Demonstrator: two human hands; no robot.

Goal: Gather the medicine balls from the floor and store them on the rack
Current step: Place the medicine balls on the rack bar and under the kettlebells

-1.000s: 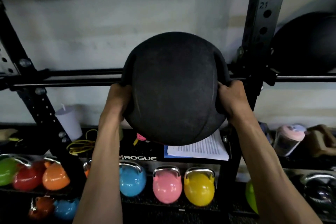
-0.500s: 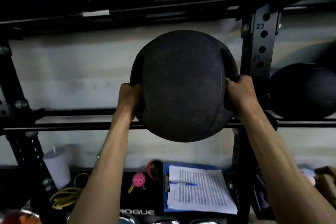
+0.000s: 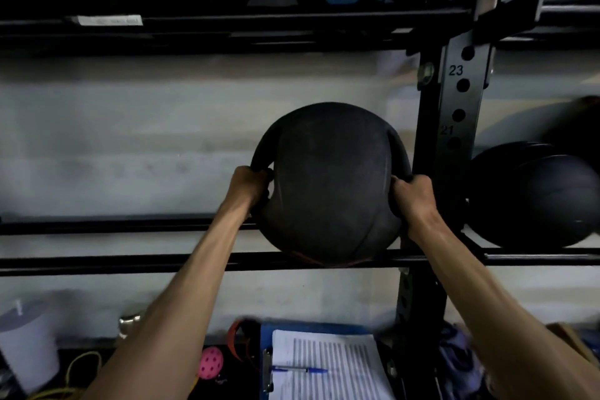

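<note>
Medicine ball (image 3: pixel 328 185) sits on the rack rails (image 3: pixel 130 261), fingers of both hands curled round its side handles.

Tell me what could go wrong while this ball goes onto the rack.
The medicine ball sits low against the front rail; if let go before it settles behind that rail, it may roll forward onto the clipboard below. The right hand grips beside the upright, so its knuckles could get pinched there.
</note>
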